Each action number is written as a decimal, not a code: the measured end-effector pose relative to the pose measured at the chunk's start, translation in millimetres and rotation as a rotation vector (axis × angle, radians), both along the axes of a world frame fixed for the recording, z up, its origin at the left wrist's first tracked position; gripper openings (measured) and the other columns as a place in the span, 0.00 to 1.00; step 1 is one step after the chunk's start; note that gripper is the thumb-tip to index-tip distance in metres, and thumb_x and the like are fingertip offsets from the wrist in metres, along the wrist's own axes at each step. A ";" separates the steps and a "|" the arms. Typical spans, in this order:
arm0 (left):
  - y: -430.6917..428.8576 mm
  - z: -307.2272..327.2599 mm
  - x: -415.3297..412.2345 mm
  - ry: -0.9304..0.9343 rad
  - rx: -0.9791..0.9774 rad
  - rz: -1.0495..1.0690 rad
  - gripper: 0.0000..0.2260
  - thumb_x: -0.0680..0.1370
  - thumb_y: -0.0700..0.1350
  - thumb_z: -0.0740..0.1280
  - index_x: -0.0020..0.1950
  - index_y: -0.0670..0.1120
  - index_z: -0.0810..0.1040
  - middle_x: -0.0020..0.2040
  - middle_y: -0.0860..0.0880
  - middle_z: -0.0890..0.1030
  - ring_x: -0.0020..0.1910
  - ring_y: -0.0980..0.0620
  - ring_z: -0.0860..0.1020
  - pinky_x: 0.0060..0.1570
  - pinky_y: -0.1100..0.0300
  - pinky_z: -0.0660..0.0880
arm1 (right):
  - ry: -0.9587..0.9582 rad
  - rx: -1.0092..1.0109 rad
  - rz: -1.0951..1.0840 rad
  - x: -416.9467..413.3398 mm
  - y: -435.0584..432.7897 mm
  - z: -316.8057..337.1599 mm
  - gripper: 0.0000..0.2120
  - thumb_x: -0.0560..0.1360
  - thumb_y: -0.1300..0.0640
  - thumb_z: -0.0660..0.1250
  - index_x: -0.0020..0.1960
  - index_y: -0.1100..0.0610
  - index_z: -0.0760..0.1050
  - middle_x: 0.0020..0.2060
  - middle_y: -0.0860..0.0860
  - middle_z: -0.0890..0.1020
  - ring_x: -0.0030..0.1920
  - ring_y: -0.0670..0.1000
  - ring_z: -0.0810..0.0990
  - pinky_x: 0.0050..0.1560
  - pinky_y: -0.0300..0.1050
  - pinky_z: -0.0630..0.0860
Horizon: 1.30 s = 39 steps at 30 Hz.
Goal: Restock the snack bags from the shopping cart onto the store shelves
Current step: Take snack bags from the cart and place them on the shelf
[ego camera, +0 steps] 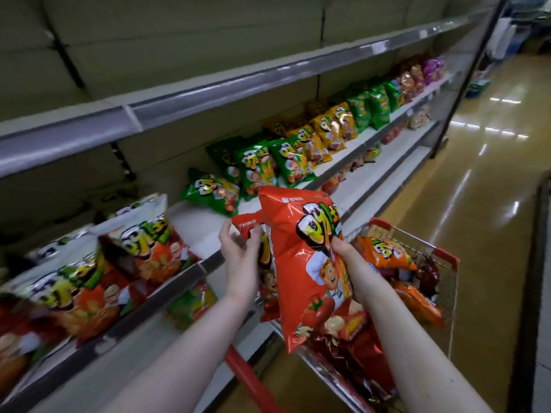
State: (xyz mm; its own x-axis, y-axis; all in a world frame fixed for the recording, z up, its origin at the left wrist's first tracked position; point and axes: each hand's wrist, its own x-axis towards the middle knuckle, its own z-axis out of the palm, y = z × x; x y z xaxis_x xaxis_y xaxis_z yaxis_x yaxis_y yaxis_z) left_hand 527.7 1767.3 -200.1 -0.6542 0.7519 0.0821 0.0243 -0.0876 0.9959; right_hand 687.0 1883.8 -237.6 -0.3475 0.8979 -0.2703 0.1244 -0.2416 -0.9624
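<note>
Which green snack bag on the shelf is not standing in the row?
The green bag nearest the left hand: it lies tipped over alone, while the other green bags stand side by side.

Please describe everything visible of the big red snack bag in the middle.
The big red snack bag is glossy, puffed film, sealed, printed with a yellow logo, a cartoon cook and tomatoes. It is held nearly upright over the shopping cart. The right hand grips its right edge; a second red bag, held by the left hand, overlaps behind it.
</note>
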 end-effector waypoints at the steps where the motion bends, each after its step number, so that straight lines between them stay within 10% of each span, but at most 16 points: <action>1: -13.7 -6.8 -5.6 -0.067 -0.009 -0.025 0.29 0.78 0.53 0.62 0.75 0.53 0.54 0.62 0.59 0.68 0.63 0.58 0.70 0.52 0.75 0.70 | 0.035 -0.038 0.085 -8.4 -21.9 13.5 0.17 0.82 0.60 0.53 0.67 0.67 0.67 0.61 0.61 0.76 0.64 0.59 0.73 0.57 0.39 0.69; 5: -83.2 -21.9 -53.2 -0.130 -0.008 0.041 0.37 0.75 0.53 0.69 0.77 0.58 0.49 0.71 0.58 0.67 0.69 0.53 0.68 0.68 0.49 0.68 | 0.111 -0.091 0.324 -76.7 -97.6 45.8 0.16 0.71 0.49 0.69 0.51 0.60 0.76 0.32 0.51 0.84 0.33 0.47 0.83 0.33 0.33 0.76; 14: -310.0 -16.9 -168.4 0.017 0.014 0.619 0.33 0.79 0.47 0.66 0.79 0.51 0.50 0.73 0.50 0.67 0.71 0.52 0.67 0.72 0.51 0.62 | 0.203 -0.126 0.519 -208.2 -279.9 45.8 0.38 0.57 0.45 0.77 0.63 0.58 0.71 0.50 0.56 0.83 0.47 0.53 0.83 0.47 0.48 0.80; 21: -593.5 -11.4 -213.9 0.042 0.012 1.072 0.32 0.80 0.46 0.65 0.78 0.51 0.50 0.69 0.54 0.66 0.68 0.54 0.67 0.67 0.57 0.65 | 0.232 -0.132 0.877 -309.0 -500.8 30.9 0.25 0.63 0.47 0.73 0.58 0.50 0.74 0.49 0.54 0.85 0.48 0.56 0.84 0.50 0.53 0.80; 35: -868.8 -35.8 -277.4 -0.036 0.000 1.483 0.24 0.80 0.46 0.63 0.73 0.52 0.58 0.56 0.52 0.75 0.50 0.60 0.76 0.43 0.63 0.73 | 0.093 -0.101 1.286 -468.4 -760.3 -1.8 0.35 0.58 0.41 0.74 0.60 0.55 0.74 0.48 0.55 0.85 0.47 0.57 0.85 0.53 0.58 0.79; 39: -948.9 -25.9 -339.3 -0.030 -0.030 1.488 0.33 0.75 0.54 0.70 0.74 0.54 0.55 0.63 0.49 0.74 0.56 0.52 0.77 0.53 0.54 0.76 | 0.103 -0.124 1.341 -545.6 -844.0 -9.3 0.43 0.54 0.31 0.75 0.64 0.47 0.72 0.52 0.51 0.84 0.52 0.56 0.83 0.58 0.60 0.76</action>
